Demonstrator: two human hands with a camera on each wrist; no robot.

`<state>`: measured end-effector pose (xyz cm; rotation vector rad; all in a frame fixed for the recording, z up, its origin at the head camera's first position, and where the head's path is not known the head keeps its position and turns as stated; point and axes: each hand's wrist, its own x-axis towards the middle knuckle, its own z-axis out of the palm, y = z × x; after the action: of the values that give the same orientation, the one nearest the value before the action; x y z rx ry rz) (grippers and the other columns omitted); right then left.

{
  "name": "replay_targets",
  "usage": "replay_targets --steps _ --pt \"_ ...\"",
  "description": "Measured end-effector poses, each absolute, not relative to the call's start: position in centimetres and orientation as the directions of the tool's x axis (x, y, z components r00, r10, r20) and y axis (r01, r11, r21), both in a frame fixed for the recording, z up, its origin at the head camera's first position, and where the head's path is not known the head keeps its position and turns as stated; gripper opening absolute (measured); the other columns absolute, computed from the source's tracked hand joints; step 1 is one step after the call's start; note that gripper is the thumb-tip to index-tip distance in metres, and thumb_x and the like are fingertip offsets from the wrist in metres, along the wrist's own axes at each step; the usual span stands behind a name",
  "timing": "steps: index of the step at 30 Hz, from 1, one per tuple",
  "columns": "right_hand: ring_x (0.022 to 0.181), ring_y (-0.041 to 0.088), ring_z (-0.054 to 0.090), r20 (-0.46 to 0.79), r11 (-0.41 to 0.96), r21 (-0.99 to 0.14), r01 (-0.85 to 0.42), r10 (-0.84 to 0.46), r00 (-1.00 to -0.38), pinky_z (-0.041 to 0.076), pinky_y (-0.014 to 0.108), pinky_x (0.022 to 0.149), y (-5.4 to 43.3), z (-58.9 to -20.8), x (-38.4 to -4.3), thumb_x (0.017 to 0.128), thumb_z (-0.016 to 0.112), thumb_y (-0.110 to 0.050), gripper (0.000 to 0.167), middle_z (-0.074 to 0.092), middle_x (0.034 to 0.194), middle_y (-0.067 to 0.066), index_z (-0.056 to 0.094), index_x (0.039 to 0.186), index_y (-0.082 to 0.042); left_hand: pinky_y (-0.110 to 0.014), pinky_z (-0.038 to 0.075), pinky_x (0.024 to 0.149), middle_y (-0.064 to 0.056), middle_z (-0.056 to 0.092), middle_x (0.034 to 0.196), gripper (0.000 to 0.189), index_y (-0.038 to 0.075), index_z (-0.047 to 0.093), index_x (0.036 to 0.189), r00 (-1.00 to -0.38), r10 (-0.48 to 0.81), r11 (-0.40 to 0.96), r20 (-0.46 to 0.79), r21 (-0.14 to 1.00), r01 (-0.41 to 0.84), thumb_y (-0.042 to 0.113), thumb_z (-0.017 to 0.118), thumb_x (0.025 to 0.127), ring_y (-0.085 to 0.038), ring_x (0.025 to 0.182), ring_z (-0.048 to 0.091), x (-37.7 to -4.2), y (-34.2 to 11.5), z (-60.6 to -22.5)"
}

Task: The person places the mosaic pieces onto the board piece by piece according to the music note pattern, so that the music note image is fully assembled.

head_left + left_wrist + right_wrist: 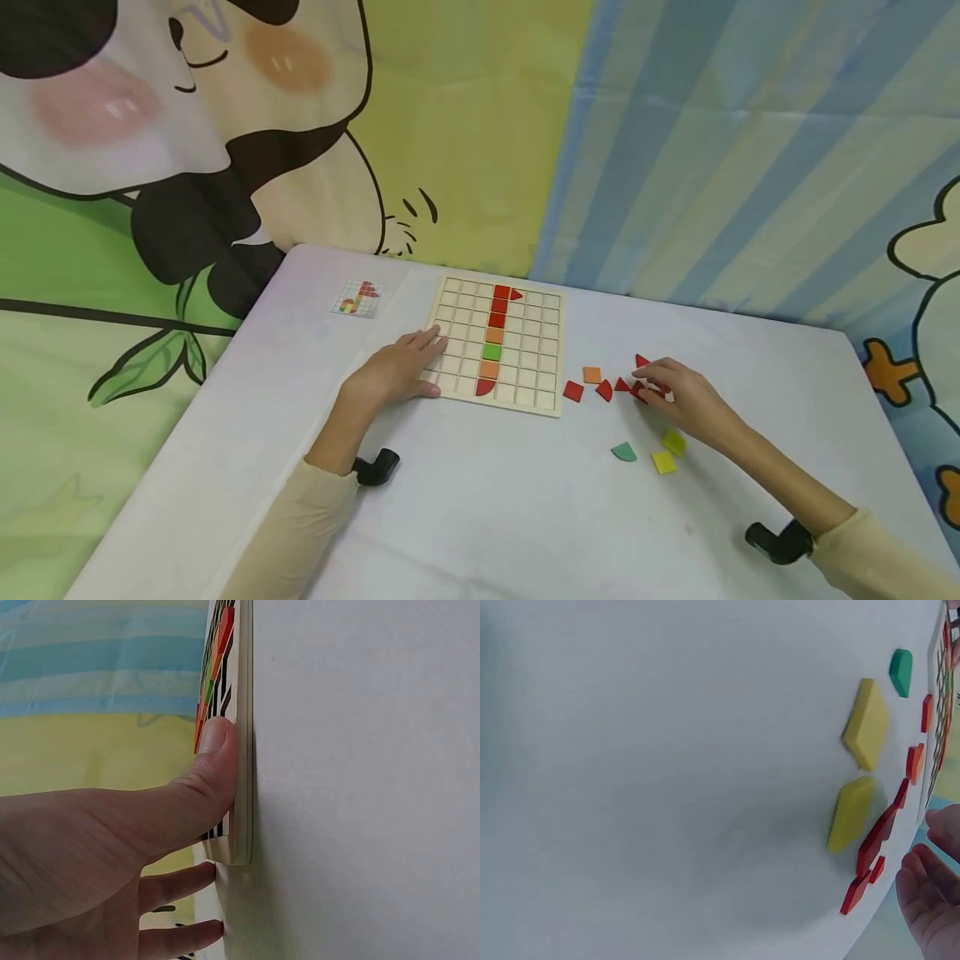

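Observation:
A wooden grid board [536, 354] lies on the table, with a column of red, orange and green pieces in its squares. My left hand [397, 367] rests on the board's left edge, fingers spread; in the left wrist view its thumb [214, 742] lies on the board's face. My right hand [686, 400] is over a cluster of red pieces [622, 385] right of the board. The right wrist view shows a gap between its thumb and bent fingers [922, 881], with nothing held there. The fingertips partly hide some red pieces in the head view.
A small pattern card [360, 298] lies left of the board. An orange square [592, 375] and a red square [573, 391] are near the board's right side. Closer to me lie a green quarter-round piece [624, 452] and two yellow pieces [663, 462]. A printed cloth hangs behind the table.

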<state>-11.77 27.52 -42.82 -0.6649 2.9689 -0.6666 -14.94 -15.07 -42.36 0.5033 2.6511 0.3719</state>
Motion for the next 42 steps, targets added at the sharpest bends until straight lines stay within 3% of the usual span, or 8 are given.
replay_targets --steps 6,14,23,29,36,42 --pt "0.090 0.026 0.064 0.057 0.854 -0.357 -0.378 -0.384 -0.922 0.060 0.040 0.075 28.8 -42.8 -10.6 0.078 0.078 -0.003 0.033 0.067 0.102 0.012 0.070 0.110 -0.003 -0.053 0.030 0.117 -0.007 0.017 0.164 0.085 0.015 0.027 0.154 -0.854 0.395 0.899 -0.339 0.333 0.283 0.033 0.072 0.085 -0.032 0.150 0.019 -14.8 -15.2 -42.1" --pt "0.092 0.025 0.061 -0.024 0.880 -0.342 -0.330 -0.359 -0.933 0.059 0.040 0.077 29.1 -43.5 -10.1 0.080 0.077 -0.007 0.015 0.064 0.105 0.011 0.072 0.093 -0.007 -0.054 0.031 0.116 -0.007 0.018 0.164 0.084 0.015 0.028 0.154 -0.854 0.400 0.898 -0.332 0.329 0.293 0.034 0.072 0.085 -0.032 0.150 0.020 -14.8 -15.3 -42.2" --pt "0.085 0.020 0.061 0.063 0.862 -0.315 -0.396 -0.397 -0.915 0.059 0.036 0.073 29.5 -44.5 -10.4 0.075 0.080 -0.003 0.015 0.067 0.097 0.008 0.071 0.085 -0.011 -0.054 0.031 0.116 -0.008 0.019 0.164 0.085 0.014 0.028 0.154 -0.858 0.400 0.897 -0.323 0.331 0.294 0.034 0.073 0.084 -0.033 0.150 0.021 -14.7 -15.3 -42.1" --pt "0.085 0.019 0.061 0.177 0.854 -0.235 -0.464 -0.432 -0.884 0.060 0.038 0.071 29.4 -44.4 -11.0 0.071 0.084 -0.005 0.022 0.068 0.092 0.005 0.073 0.090 -0.009 -0.054 0.030 0.116 -0.007 0.018 0.164 0.085 0.015 0.028 0.154 -0.860 0.398 0.895 -0.320 0.341 0.287 0.034 0.073 0.084 -0.032 0.150 0.020 -14.8 -15.3 -42.1" --pt "0.088 0.024 0.063 0.107 0.806 -0.411 -0.426 -0.422 -0.900 0.059 0.039 0.074 25.8 -42.8 -13.1 0.078 0.076 -0.002 0.023 0.068 0.099 0.010 0.070 0.101 -0.003 -0.054 0.030 0.117 -0.005 0.017 0.164 0.085 0.017 0.027 0.154 -0.857 0.391 0.900 -0.336 0.334 0.280 0.034 0.072 0.085 -0.031 0.151 0.019 -14.8 -15.3 -42.3" --pt "0.086 0.021 0.064 0.083 0.700 -0.513 -0.496 -0.535 -0.841 0.059 0.034 0.074 20.0 -42.9 -15.9 0.083 0.074 -0.007 0.019 0.069 0.099 0.010 0.069 0.101 -0.001 -0.055 0.030 0.117 -0.007 0.017 0.164 0.085 0.015 0.027 0.154 -0.852 0.401 0.894 -0.337 0.346 0.284 0.033 0.072 0.085 -0.033 0.150 0.019 -14.7 -15.2 -42.4"
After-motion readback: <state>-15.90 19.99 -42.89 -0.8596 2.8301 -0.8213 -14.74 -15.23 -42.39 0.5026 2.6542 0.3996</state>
